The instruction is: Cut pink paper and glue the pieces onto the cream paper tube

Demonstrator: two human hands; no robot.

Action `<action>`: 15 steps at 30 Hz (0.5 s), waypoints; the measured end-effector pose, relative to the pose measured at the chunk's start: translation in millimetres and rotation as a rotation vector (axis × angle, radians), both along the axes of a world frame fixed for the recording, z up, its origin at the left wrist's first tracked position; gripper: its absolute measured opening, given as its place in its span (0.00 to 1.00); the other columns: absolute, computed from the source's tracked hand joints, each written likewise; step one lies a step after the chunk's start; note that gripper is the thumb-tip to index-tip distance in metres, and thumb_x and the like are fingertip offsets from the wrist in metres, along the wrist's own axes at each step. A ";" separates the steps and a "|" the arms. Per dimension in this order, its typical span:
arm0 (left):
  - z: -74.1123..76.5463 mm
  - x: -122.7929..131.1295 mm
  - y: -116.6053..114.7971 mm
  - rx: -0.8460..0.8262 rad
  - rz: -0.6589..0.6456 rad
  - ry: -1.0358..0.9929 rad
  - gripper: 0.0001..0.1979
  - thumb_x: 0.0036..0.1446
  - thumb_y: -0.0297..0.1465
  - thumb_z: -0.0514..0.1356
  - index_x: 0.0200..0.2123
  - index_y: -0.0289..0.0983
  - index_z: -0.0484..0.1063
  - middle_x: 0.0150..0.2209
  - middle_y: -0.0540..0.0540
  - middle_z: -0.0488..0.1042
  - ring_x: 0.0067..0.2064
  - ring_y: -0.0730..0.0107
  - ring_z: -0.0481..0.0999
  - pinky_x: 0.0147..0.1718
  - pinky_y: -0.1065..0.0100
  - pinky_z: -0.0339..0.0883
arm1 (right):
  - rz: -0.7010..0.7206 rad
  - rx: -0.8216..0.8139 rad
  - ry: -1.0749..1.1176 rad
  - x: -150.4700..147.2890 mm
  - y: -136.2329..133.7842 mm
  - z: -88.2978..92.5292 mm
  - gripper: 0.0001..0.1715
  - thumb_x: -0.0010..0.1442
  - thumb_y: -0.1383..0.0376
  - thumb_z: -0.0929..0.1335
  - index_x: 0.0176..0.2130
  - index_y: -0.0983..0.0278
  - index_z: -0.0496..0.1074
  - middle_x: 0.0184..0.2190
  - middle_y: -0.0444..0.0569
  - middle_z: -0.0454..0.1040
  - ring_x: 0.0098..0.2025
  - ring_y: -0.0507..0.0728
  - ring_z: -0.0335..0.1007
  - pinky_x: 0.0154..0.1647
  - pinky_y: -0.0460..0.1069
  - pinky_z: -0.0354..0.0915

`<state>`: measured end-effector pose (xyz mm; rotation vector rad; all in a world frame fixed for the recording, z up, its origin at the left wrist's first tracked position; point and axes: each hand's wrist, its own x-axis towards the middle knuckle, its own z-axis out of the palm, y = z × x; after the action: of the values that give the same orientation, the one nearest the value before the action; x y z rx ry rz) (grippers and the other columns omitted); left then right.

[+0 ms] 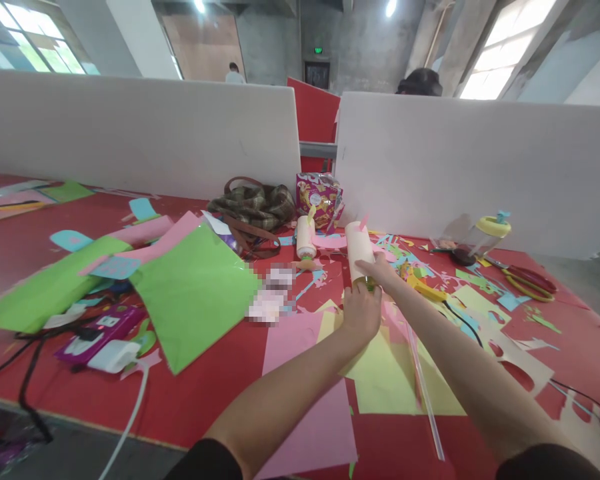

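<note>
In front of me a white paper-covered cylinder (359, 243) lies tilted, with a pink paper piece at its far end and something greenish and shiny at its near end. My left hand (363, 315) is curled about that near end. From the right, my right hand (380, 272) grips the cylinder's side, close to my left fingers. Part of the near end is hidden behind my hands. A smaller white cylinder (306, 233) with a yellow paper strip on top stands just left. Beneath my arms lie yellow sheets (385, 383) and a pink sheet (310, 413).
Right of my hands are a yellow glue gun (425, 288), paper scraps, red-handled scissors (530, 283) and a yellow-lidded clear bottle (487, 237). Leftward lie a green sheet (195, 293) and a purple power strip (103, 333) with cables. White panels (480, 167) border the back.
</note>
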<state>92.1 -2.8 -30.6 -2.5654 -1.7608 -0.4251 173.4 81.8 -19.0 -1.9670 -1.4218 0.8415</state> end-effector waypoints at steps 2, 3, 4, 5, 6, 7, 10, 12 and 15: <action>1.3 0.9 4.1 0.007 -0.006 -0.003 0.12 0.53 0.28 0.49 0.42 0.34 0.61 0.36 0.38 0.65 0.40 0.57 0.65 0.35 0.61 0.56 | -0.014 0.022 -0.004 1.5 4.9 2.6 0.41 0.43 0.55 0.66 0.52 0.67 0.51 0.44 0.58 0.66 0.37 0.60 0.68 0.33 0.51 0.65; 1.7 1.2 6.4 0.012 -0.010 -0.005 0.14 0.53 0.29 0.50 0.44 0.34 0.60 0.37 0.37 0.65 0.41 0.56 0.64 0.35 0.60 0.55 | -0.021 0.037 -0.009 2.3 7.5 3.7 0.41 0.43 0.55 0.66 0.52 0.67 0.51 0.44 0.58 0.66 0.39 0.60 0.68 0.34 0.51 0.65; 1.7 1.5 8.9 0.017 -0.014 -0.006 0.15 0.52 0.30 0.51 0.45 0.34 0.59 0.38 0.37 0.64 0.42 0.56 0.64 0.36 0.60 0.55 | -0.028 0.054 -0.016 3.1 9.9 4.7 0.40 0.44 0.55 0.67 0.52 0.66 0.51 0.45 0.57 0.65 0.40 0.60 0.67 0.36 0.51 0.64; 1.4 1.7 11.5 0.021 -0.018 -0.007 0.16 0.52 0.30 0.52 0.46 0.35 0.58 0.40 0.37 0.64 0.43 0.56 0.63 0.37 0.59 0.54 | -0.034 0.070 -0.024 3.8 12.0 5.4 0.38 0.45 0.56 0.67 0.52 0.66 0.52 0.45 0.57 0.65 0.42 0.60 0.66 0.38 0.52 0.63; 0.5 2.0 14.1 0.024 -0.021 -0.009 0.17 0.51 0.30 0.52 0.46 0.35 0.58 0.41 0.37 0.63 0.43 0.56 0.63 0.38 0.59 0.54 | -0.039 0.085 -0.032 4.3 13.6 5.7 0.36 0.47 0.56 0.66 0.52 0.65 0.53 0.46 0.56 0.65 0.43 0.59 0.65 0.40 0.52 0.63; -0.9 2.4 16.8 0.023 -0.023 -0.010 0.18 0.51 0.30 0.52 0.46 0.36 0.57 0.41 0.37 0.63 0.44 0.56 0.63 0.39 0.59 0.53 | -0.043 0.097 -0.040 4.6 14.4 5.7 0.32 0.49 0.57 0.66 0.51 0.65 0.55 0.46 0.55 0.65 0.43 0.59 0.65 0.41 0.53 0.62; -7.7 4.1 24.0 0.005 -0.026 -0.015 0.17 0.51 0.28 0.51 0.47 0.37 0.57 0.42 0.38 0.62 0.43 0.57 0.64 0.38 0.58 0.53 | -0.047 0.118 -0.066 4.2 13.6 3.8 0.19 0.56 0.62 0.62 0.47 0.66 0.60 0.45 0.51 0.65 0.42 0.56 0.65 0.40 0.55 0.63; -12.9 5.4 27.8 -0.012 -0.028 -0.018 0.17 0.51 0.28 0.51 0.46 0.37 0.57 0.42 0.38 0.62 0.42 0.57 0.64 0.38 0.58 0.54 | -0.044 0.125 -0.085 3.6 12.0 1.8 0.16 0.58 0.64 0.61 0.46 0.66 0.62 0.44 0.50 0.65 0.41 0.55 0.65 0.39 0.55 0.64; -18.0 5.6 30.9 -0.032 -0.037 -0.023 0.17 0.52 0.28 0.51 0.46 0.37 0.57 0.42 0.38 0.62 0.43 0.57 0.65 0.39 0.56 0.54 | -0.033 0.135 -0.115 3.7 12.0 -0.3 0.16 0.57 0.64 0.62 0.46 0.66 0.62 0.44 0.50 0.65 0.41 0.55 0.65 0.39 0.55 0.64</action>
<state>97.7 28.1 -48.6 -2.6291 -1.7440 -0.4323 177.1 93.8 -19.3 -1.9565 -1.4669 0.6101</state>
